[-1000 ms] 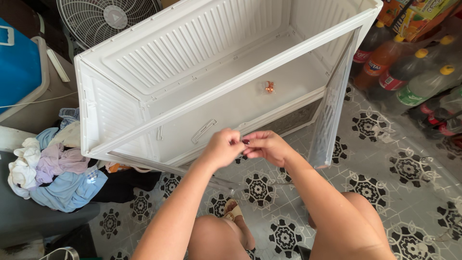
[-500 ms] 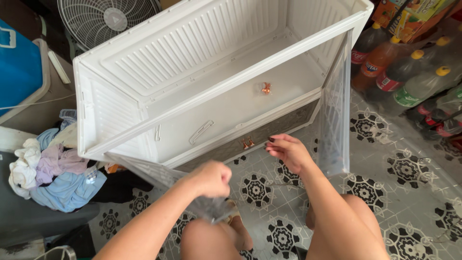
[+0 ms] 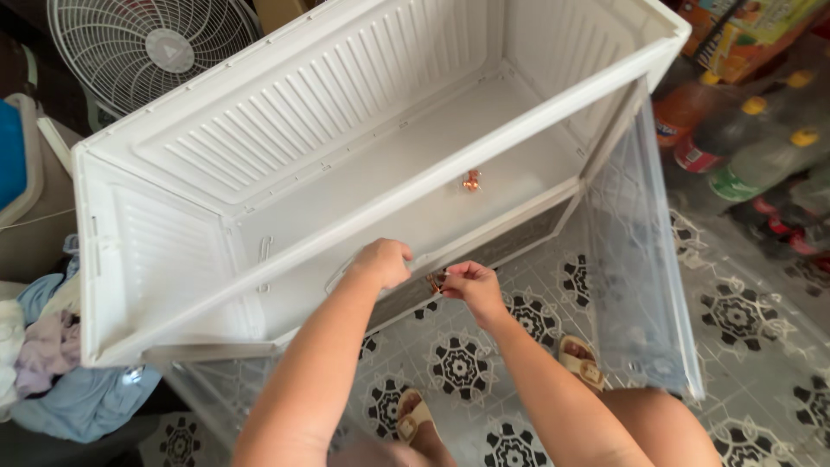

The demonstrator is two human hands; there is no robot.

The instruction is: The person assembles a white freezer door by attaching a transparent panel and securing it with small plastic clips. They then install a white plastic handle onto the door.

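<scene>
While both hands [image 3: 380, 264] [image 3: 471, 285] pinch the white cabinet's [image 3: 285, 130] rim — fan [image 3: 147, 52], bottles [image 3: 743, 147] flank.

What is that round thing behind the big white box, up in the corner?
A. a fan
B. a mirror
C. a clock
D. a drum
A. A round white fan with a wire grille and a hub in the middle stands behind the white plastic box, top left in the view.

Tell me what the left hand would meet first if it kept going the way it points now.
The left hand already rests at the white storage box's front rail; pushed further, it would probably meet the box's inner floor, though depth is unclear.
</scene>
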